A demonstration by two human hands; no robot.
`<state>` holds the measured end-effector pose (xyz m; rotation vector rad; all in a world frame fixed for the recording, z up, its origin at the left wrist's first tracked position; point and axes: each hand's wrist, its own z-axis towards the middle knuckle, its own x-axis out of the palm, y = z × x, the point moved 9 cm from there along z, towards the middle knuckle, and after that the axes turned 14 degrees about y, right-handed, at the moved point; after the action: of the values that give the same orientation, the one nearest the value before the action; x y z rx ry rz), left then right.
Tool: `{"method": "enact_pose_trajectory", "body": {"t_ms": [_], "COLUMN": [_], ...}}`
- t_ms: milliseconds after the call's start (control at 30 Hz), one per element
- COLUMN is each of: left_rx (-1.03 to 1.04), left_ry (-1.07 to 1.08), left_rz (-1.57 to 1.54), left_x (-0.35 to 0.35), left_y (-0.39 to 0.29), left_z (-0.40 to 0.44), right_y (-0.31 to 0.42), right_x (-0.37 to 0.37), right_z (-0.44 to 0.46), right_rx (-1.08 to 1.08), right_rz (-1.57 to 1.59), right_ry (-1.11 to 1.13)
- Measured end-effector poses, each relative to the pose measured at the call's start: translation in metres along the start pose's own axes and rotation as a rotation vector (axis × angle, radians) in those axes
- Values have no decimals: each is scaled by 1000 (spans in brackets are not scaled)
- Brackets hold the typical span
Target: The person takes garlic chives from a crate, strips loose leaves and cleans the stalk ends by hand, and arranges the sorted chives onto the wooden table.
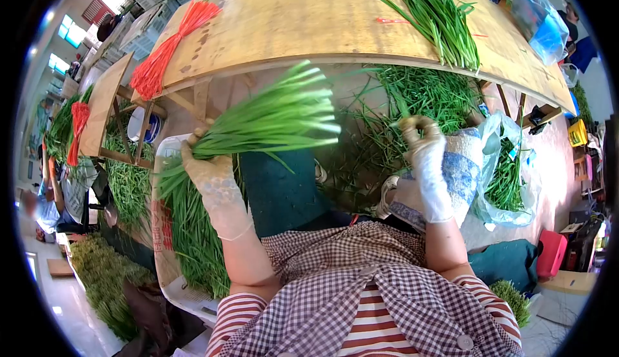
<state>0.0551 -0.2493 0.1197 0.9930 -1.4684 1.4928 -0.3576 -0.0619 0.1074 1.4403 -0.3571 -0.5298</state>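
Note:
My left hand [209,163], in a whitish glove, is wrapped round a bunch of green leafy stalks [271,115]; their pale ends fan out to the right, slightly blurred. Below that hand, a white crate [169,279] holds more long green stalks [193,241]. My right hand [425,147], also gloved, is raised over the right knee with its fingers curled and pressed together. A thin green wisp seems to hang near its fingertips, but what it grips is too small to name.
A wooden table [284,21] spans the front, bearing red ties [177,47] and a green bundle [438,21]. Loose greens [425,99] lie on the floor beneath. A plastic bag [506,176] of greens stands right. Another person [48,208] sits far left.

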Motion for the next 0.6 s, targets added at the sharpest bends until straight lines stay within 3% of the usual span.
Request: {"method": "enact_pose_trajectory", "body": {"t_ms": [67, 100, 133, 167, 200, 233, 300, 367, 433, 500, 533, 567, 600], "left_rx": [29, 29, 28, -7, -43, -81, -160, -218, -233, -228, -183, -138, -91], "left_ry": [-60, -86, -110, -74, -39, -4, 47, 15, 168, 335, 328, 321, 315], "left_rz": [17, 22, 28, -18, -63, -107, -148, -142, -135, -147, -155, -165, -177], "left_x": [-5, 0, 3, 6, 8, 10, 15, 29, 55, 71, 73, 79, 85], "left_y": [-6, -5, -3, 5, 13, 21, 40, 59, 71, 65, 58, 50, 43], "left_z": [0, -3, -4, -3, -3, -4, -7, -18, -24, -18, -17, -17, -17], "right_y": [-43, -34, -52, -19, -27, -6, -4, 24, 35, 15, 12, -8, 36], "right_x": [-43, -40, -29, 8, 42, 83, 153, 183, 200, 184, 161, 157, 125], "right_z": [12, 13, 13, 3, 0, -12, -29, -37, -43, -43, -53, -34, -21], "right_rx": [392, 197, 150, 217, 45, 18, 33, -192, -103, -330, -628, -211, -466], "right_rz": [-426, -818, -747, -625, -361, -165, -45, -296, -36, 38, -112, 401, -26], "right_ry": [-37, -10, 48, 210, 383, 531, 752, 677, 973, 876, 656, 840, 655]}}
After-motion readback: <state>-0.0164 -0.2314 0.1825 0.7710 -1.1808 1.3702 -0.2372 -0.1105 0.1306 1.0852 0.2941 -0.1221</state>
